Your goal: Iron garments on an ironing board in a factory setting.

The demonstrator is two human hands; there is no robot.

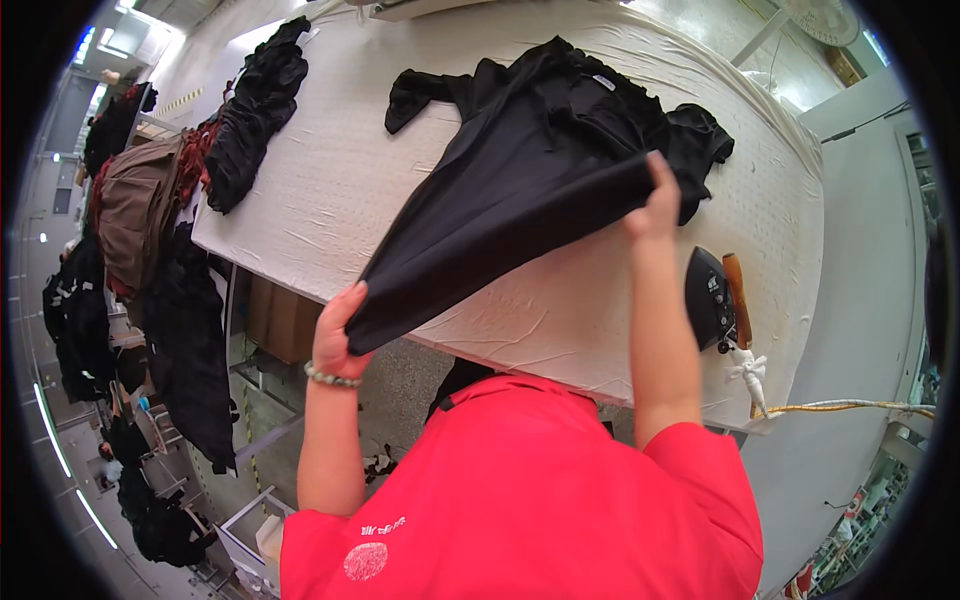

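Note:
A black short-sleeved garment (530, 150), with a gathered neckline and a small white label, lies spread on a white cloth-covered table (330, 180). My left hand (338, 325), with a bead bracelet at the wrist, grips the garment's lower left corner at the table's near edge. Farther right, my right hand (655, 205) pinches the other end of the same edge. Between both hands the cloth is drawn taut and slanted, its near edge raised toward me. To the right of my right forearm sits a steam iron (712, 300) with a wooden handle.
A cord (850, 407) runs from the iron off the table's right side. Crumpled black clothing (255, 120) lies at the table's left end. Brown and black garments (140, 210) hang beyond it. Below the table is a cardboard box (280, 320). A fan (822, 18) stands far right.

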